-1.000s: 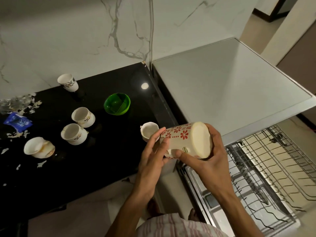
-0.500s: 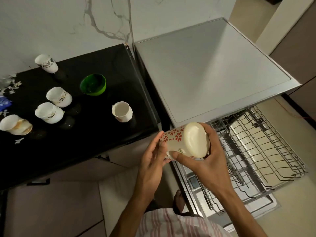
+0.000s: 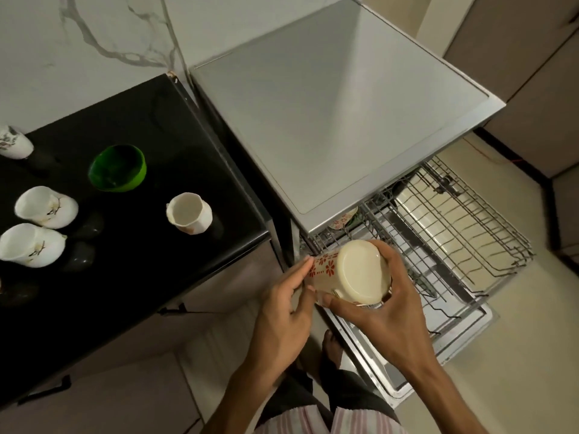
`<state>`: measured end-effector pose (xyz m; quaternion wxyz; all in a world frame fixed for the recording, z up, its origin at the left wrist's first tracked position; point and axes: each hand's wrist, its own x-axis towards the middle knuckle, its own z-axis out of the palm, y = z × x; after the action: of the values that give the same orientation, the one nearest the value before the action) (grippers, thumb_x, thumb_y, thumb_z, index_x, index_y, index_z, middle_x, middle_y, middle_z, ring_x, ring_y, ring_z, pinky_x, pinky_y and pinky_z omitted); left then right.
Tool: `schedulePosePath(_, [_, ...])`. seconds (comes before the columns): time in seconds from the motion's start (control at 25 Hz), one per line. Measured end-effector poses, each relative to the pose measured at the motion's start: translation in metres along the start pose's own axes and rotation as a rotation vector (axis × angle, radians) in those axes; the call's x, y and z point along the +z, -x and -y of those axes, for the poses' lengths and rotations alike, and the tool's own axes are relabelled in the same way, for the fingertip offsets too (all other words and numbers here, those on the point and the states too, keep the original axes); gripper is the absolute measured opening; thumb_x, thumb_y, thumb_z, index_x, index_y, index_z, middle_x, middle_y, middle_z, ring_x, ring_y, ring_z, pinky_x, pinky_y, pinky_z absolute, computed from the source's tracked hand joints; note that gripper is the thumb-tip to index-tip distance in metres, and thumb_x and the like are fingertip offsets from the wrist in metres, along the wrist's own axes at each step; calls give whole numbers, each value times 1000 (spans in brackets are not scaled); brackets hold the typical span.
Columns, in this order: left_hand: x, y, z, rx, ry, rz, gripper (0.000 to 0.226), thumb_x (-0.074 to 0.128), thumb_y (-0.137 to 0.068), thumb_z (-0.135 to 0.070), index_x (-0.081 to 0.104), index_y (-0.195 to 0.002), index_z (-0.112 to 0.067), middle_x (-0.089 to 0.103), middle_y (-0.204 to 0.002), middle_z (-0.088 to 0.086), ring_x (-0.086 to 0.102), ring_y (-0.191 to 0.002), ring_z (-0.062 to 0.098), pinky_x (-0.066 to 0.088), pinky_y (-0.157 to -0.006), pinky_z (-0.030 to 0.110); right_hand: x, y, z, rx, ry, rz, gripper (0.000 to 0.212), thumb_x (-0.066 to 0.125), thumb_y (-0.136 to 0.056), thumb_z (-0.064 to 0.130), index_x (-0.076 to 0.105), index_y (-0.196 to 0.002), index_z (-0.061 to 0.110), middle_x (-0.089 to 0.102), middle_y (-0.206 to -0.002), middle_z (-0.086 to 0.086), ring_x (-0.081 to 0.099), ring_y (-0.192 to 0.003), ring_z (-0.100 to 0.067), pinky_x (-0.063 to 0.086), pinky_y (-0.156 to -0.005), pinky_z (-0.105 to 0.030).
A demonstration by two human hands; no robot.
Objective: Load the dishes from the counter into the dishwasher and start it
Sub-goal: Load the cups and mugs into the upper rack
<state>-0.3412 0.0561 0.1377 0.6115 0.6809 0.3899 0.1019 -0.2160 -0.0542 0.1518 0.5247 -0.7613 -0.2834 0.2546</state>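
Right fingers [image 3: 396, 270] curled round upturned mug [image 3: 354, 274], left fingers [image 3: 300, 270] touching it, mug's mouth hidden

No readable text, labels, brands (floral patterns only)
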Motion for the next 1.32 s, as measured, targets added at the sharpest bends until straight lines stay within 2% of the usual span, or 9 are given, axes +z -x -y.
schedulePosePath(0.28, [51,-28,9,46,-129,125,54,47,-99,-11,33,-149,-28,36,-151,-18,28,-131,-19,30,-109,9,-20,-9,-55,141,27,-95,81,93,-55,34,40,-116,48,49,-107,46,49,-104,19,41,-76,1])
schedulePosePath(0.4, [83,-54,19,14,-85,158,58,48,-100,-18,26,-152,-32,30,-154,-19,27,-133,-17,30,-111,12,-33,-37,-89,146,71,-101,85,94,-52,42,42,-119,40,52,-110,37,51,-105,16,43,-78,-3])
schedulePosePath(0.56, [120,-107,45,-32,-71,170,68,54,-96,-43,20,-154,-35,32,-153,-15,33,-129,-13,30,-98,4,-36,-93,-144,122,179,-67,91,88,-56,55,38,-127,30,53,-115,19,55,-105,3,49,-83,-15])
schedulePosePath(0.72, [142,-176,82,-89,-36,99,62,53,-96,-45,29,-151,-28,46,-147,-2,44,-113,-9,36,-82,0,-25,-157,-207,70,216,-8,92,89,-60,44,36,-132,22,49,-119,14,55,-110,-11,53,-90,-30])
schedulePosePath(0.8, [146,-209,100,-111,-22,49,58,50,-97,-44,34,-149,-23,49,-145,2,47,-107,-8,37,-76,-2,-18,-187,-237,50,240,28,96,90,-61,40,35,-136,18,49,-124,10,52,-111,-12,50,-84,-21])
schedulePosePath(0.88, [148,-238,119,-140,-47,11,57,46,-97,-48,36,-148,-23,48,-146,3,50,-119,6,41,-87,11,-10,-209,-259,26,263,58,97,90,-62,36,34,-138,15,52,-130,3,50,-112,-11,45,-81,-13])
schedulePosePath(1.0, [157,-270,152,-175,-110,-7,59,43,-94,-58,42,-145,-27,51,-143,3,53,-122,18,47,-97,35,0,-229,-288,-26,320,75,96,89,-62,36,35,-138,11,54,-134,-6,54,-116,-18,50,-89,-24])
schedulePosePath(1.12, [165,-286,169,-173,-130,-21,64,44,-91,-63,44,-143,-25,56,-136,3,57,-117,18,49,-97,40,3,-239,-303,-34,359,113,95,87,-63,36,34,-138,11,55,-134,-11,58,-116,-28,56,-90,-36])
schedulePosePath(1.32, [171,-300,173,-164,-113,-33,61,47,-93,-55,43,-144,-22,56,-137,4,57,-118,20,50,-98,41,0,-249,-306,-14,379,125,96,87,-65,34,33,-140,8,55,-133,-11,57,-115,-26,51,-91,-29])
